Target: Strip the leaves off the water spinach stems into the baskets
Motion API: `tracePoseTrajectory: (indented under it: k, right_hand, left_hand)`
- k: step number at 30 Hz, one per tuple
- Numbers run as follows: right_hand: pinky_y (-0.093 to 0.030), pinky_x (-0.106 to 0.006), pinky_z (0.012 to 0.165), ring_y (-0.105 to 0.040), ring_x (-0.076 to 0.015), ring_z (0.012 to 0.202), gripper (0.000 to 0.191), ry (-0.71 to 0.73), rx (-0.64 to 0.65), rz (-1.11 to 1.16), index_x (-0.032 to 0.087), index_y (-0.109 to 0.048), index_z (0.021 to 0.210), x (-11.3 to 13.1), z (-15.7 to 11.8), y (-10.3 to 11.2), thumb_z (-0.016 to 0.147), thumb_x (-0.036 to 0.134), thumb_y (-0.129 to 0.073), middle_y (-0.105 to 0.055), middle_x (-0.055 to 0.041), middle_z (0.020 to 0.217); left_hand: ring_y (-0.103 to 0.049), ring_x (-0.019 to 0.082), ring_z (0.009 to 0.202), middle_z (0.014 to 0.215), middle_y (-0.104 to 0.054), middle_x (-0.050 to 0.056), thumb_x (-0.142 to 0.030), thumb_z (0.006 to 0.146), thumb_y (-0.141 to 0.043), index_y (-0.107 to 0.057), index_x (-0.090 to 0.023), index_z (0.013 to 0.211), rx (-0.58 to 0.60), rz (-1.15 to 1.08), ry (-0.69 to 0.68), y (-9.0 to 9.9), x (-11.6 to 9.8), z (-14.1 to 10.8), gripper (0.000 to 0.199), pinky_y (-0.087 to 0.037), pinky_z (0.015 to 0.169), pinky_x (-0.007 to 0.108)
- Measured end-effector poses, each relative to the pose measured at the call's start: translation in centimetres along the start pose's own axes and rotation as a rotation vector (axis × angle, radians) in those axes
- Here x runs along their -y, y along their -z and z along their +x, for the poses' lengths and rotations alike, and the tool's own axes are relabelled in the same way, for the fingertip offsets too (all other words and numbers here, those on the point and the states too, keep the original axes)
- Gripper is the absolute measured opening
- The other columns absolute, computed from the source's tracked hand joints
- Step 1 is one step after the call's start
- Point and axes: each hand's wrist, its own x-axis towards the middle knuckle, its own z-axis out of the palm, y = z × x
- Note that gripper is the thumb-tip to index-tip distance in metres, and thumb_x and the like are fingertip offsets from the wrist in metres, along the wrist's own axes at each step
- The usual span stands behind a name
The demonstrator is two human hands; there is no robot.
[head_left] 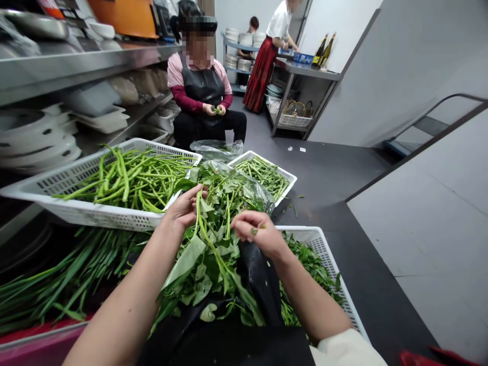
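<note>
My left hand (185, 207) pinches the upper end of a water spinach stalk (206, 229); its long stems and broad leaves hang down over my lap. To the right, my right hand (260, 233) is closed, with a small green stem piece (254, 231) showing between its fingers. It is apart from the stalk. Ahead of both hands, a heap of leafy greens (224, 190) spills from a clear plastic bag (263, 195). More loose leaves (202, 284) lie across my dark apron.
A white basket (61, 178) of long green stems stands left, beside long-leaved greens (76, 279). Cut stems fill another basket (292, 185); leafy greens fill a third (324, 236). A seated co-worker (204, 86) holds greens. Metal shelving (95, 63) runs along the left.
</note>
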Motion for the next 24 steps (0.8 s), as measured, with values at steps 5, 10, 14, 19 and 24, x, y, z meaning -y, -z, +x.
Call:
tracePoseTrajectory:
  k: [5,10,14,19,24]
  right_hand:
    - [-0.037,-0.022,0.061,-0.049,-0.0107,0.064,0.016,0.009,0.124,-0.227,0.015,-0.062,0.072,0.2,-0.7,-2.3,0.078,0.026,-0.052,-0.059,0.0003,0.069]
    - [-0.032,-0.021,0.053,-0.041,-0.008,0.053,0.023,-0.071,0.15,-0.069,0.016,-0.053,0.06,-0.9,-0.3,-3.1,0.076,0.032,-0.052,-0.049,0.0035,0.056]
    - [-0.026,-0.02,0.045,-0.034,-0.0067,0.047,0.024,-0.166,-0.142,0.057,0.017,-0.045,0.049,-3.7,0.9,-1.8,0.065,0.03,-0.056,-0.04,0.0055,0.048]
    - [-0.024,-0.019,0.038,-0.03,-0.0054,0.04,0.03,-0.302,-0.456,0.391,0.02,-0.039,0.056,-5.8,2.4,0.5,0.06,0.043,-0.058,-0.036,0.0073,0.048]
    - [-0.028,-0.02,0.044,-0.033,-0.0062,0.045,0.025,-0.114,-0.119,0.204,0.019,-0.05,0.064,-2.6,1.3,-0.3,0.064,0.039,-0.064,-0.042,0.0062,0.054]
  left_hand:
    - [-0.047,0.005,0.03,0.048,-0.056,-0.004,-0.018,0.089,-0.045,-0.056,-0.013,0.075,0.059,0.018,0.012,-0.2,0.4,0.1,0.019,-0.04,0.03,0.013]
    - [-0.047,0.004,0.034,0.051,-0.057,-0.002,-0.018,0.089,-0.047,-0.058,-0.012,0.072,-0.006,0.019,-0.06,-0.2,0.6,0.0,0.021,-0.04,0.032,0.012]
    - [-0.044,0.001,0.037,0.055,-0.055,-0.002,-0.014,0.085,-0.052,-0.061,-0.011,0.069,-0.064,0.074,-0.205,0.1,0.9,-0.8,0.019,-0.032,0.031,0.007]
    - [-0.044,0.002,0.042,0.06,-0.057,-0.001,-0.011,0.082,-0.055,-0.066,-0.011,0.072,-0.162,0.209,-0.285,0.8,1.7,-1.9,0.014,-0.033,0.036,0.009]
    - [-0.046,0.004,0.047,0.062,-0.06,0.0,-0.019,0.073,-0.065,-0.068,-0.012,0.075,-0.188,0.286,-0.313,1.5,2.3,-1.7,0.008,-0.035,0.042,0.014]
